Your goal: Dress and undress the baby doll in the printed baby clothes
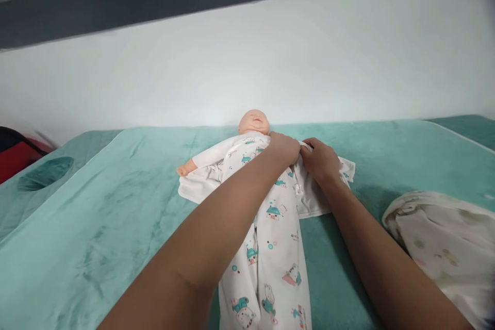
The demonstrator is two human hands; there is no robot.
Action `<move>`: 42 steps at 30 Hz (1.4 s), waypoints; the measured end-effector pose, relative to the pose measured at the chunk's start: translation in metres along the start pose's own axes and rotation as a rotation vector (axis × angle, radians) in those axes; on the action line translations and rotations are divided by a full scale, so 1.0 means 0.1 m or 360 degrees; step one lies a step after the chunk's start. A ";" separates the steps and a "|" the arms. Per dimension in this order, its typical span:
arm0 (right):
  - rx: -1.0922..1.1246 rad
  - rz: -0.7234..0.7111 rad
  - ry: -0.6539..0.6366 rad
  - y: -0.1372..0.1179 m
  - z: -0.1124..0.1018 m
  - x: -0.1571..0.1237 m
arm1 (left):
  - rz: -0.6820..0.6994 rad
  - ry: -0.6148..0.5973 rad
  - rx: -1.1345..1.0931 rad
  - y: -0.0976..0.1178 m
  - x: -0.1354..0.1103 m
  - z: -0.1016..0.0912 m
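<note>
A baby doll [254,122] lies on its back on a teal mat [116,206], dressed in a white printed sleepsuit [276,247]. My left hand [284,147] rests on the doll's chest, fingers curled on the suit's fabric. My right hand [322,161] lies just beside it, near the doll's shoulder, with fingers closed on the open flap of the suit. One doll arm [197,161] in a white sleeve sticks out to the left. The other arm is hidden under my hands.
A crumpled pale printed cloth [441,240] lies at the right on the mat. A red and black object [15,157] sits at the far left edge. A white wall [247,62] stands right behind the doll's head.
</note>
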State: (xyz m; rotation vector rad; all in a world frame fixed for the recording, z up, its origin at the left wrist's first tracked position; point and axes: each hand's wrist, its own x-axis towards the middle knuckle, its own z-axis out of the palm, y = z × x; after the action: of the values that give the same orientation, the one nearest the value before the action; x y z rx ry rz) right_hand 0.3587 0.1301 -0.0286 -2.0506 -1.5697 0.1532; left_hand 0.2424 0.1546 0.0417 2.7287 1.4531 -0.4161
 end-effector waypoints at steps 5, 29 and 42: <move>0.0143 0.0016 0.0064 0.01 0.01 0.02 | 0.0061 -0.0026 0.0034 -0.08 -0.01 -0.04; 0.1987 0.0548 0.0028 0.07 -0.10 0.17 | -0.0117 0.0224 -0.0004 -0.39 -0.52 -0.27; 0.1962 0.0074 0.0448 -0.26 -0.55 -0.08 | -0.0307 0.1436 -0.1323 -0.47 -1.70 0.34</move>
State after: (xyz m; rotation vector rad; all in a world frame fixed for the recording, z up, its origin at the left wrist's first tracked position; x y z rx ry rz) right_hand 0.3558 0.1077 0.0287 -1.0488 -0.8463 0.6324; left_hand 0.1066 0.0385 0.0556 2.0832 1.4864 1.2752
